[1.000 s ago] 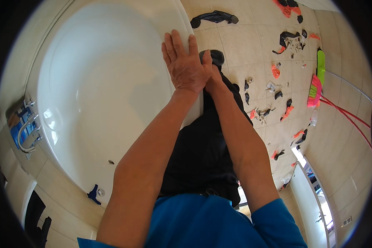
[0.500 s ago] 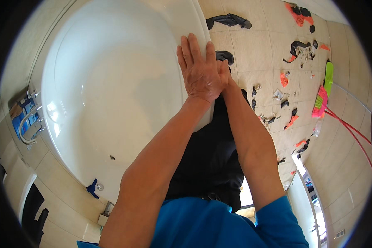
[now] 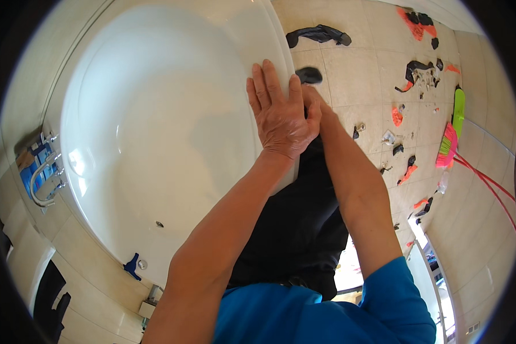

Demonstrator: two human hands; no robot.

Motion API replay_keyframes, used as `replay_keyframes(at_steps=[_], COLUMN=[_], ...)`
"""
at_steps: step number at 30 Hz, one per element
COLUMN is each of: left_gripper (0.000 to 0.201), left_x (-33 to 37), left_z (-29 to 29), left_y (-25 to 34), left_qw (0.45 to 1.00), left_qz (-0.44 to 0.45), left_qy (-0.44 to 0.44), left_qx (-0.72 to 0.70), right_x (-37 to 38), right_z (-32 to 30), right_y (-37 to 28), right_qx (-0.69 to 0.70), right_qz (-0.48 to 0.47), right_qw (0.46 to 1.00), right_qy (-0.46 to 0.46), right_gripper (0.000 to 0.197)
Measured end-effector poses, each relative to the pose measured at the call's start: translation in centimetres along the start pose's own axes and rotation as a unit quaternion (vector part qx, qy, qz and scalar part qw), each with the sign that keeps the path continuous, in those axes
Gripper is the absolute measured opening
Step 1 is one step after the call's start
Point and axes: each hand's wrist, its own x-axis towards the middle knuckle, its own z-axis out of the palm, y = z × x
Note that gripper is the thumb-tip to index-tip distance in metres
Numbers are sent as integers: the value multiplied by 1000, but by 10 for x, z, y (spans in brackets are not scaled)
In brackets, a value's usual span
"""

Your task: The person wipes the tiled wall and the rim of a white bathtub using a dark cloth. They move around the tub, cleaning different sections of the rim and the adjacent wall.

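My left hand (image 3: pixel 278 117) rests flat, palm down, on the right rim of a white bathtub (image 3: pixel 155 132), its fingers straight and slightly apart. It holds nothing. My right hand (image 3: pixel 312 100) is lower, just past the rim's outer edge and close beside the left thumb. Its fingers are mostly hidden behind the left hand and the rim, so what it touches, if anything, does not show. Below my arms are my black trousers (image 3: pixel 292 223), and a dark shoe (image 3: pixel 309 75) shows beyond the right hand.
Torn black and orange scraps (image 3: pixel 418 26) and crumbs of debris litter the tiled floor (image 3: pixel 350 69) to the right. A pink broom (image 3: pixel 448 143) and a green dustpan (image 3: pixel 458 109) stand by the wall. A chrome faucet (image 3: pixel 37 183) and a blue cloth (image 3: pixel 132 266) are at the tub's left edge.
My left hand has shifted slightly toward me along the rim. The right hand and forearm have moved a little down and outward, and the right fingers have slipped further from sight.
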Motion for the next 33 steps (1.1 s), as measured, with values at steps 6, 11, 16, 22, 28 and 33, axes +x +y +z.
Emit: replay_keyframes(at_steps=[6,11,16,22,28,33], left_gripper=[52,53,52,50,51,52], left_x=[0,-4,-1,0,-1,2], left_z=[-3,-6,-2,-2,0,1], left_y=[-2,-9,-4,3,-6,-4], left_qw=[1000,999,999,1000,1000,1000], left_qz=[-4,-10,9,25,10,2], left_qy=[-14,-23,-14,-10,-1,3], left_qx=[-1,20,35,-1,13,17], right_x=[6,-25,-6,7,-25,-61], right_z=[12,37,13,3,21,2], right_y=[-18,-114,-12,-38,-114,-64], right_qx=[119,224,-83,-188,-55,-68], right_qz=[55,106,85,13,-42,-41], right_qw=[990,968,993,976,991,997], right_qy=[48,26,-20,113,118,7], right_gripper=[43,45,44,42,47,37])
